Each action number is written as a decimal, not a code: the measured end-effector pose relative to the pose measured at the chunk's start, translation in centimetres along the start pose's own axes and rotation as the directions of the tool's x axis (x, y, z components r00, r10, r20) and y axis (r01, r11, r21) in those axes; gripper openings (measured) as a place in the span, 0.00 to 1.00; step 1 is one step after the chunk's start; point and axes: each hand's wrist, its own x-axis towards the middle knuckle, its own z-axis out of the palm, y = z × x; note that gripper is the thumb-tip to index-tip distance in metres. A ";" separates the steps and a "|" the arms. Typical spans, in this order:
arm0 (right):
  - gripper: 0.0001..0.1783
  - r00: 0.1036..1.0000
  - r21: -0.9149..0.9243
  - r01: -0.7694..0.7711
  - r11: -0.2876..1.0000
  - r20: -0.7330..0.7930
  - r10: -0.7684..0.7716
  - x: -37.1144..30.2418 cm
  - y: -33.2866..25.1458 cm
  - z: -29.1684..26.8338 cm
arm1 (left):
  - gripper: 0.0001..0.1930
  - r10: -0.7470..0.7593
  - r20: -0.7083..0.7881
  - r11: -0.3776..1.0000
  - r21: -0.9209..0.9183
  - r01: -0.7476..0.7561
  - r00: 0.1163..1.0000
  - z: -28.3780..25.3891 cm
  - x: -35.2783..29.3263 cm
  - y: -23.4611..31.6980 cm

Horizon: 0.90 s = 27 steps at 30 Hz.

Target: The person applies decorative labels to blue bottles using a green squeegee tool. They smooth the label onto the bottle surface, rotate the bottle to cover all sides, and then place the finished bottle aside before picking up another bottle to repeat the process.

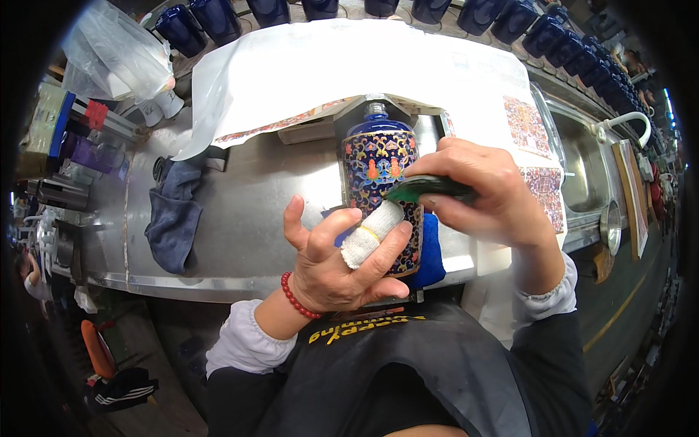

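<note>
A dark blue bottle (378, 153) with a colourful floral pattern lies in front of me, its neck pointing away. My left hand (331, 266) is over the bottle's lower part, palm up and fingers spread. One of its fingers wears a white cloth finger cover (364, 240), held by a yellow band. A red bead bracelet (295, 297) circles the wrist. Pinched in my right hand (488, 193) is a dark green, flat scraper-like piece (411, 191); its tip meets or nearly meets the covered finger. Whether the left hand touches the bottle cannot be told.
White sheets (306, 73) with printed patterns cover the metal table's (255, 197) far side. A grey-blue cloth (173, 215) lies left, a bright blue cloth (431, 255) beside the bottle. A sink (575, 156) is at right. Several dark blue bottles (211, 18) line the back.
</note>
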 end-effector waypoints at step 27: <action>0.11 0.994 -0.137 0.002 0.991 -0.112 -0.017 2.1 -0.4 0.7 | 0.57 -0.353 0.178 0.881 -0.268 0.391 0.918 0.1 -3.3 1.0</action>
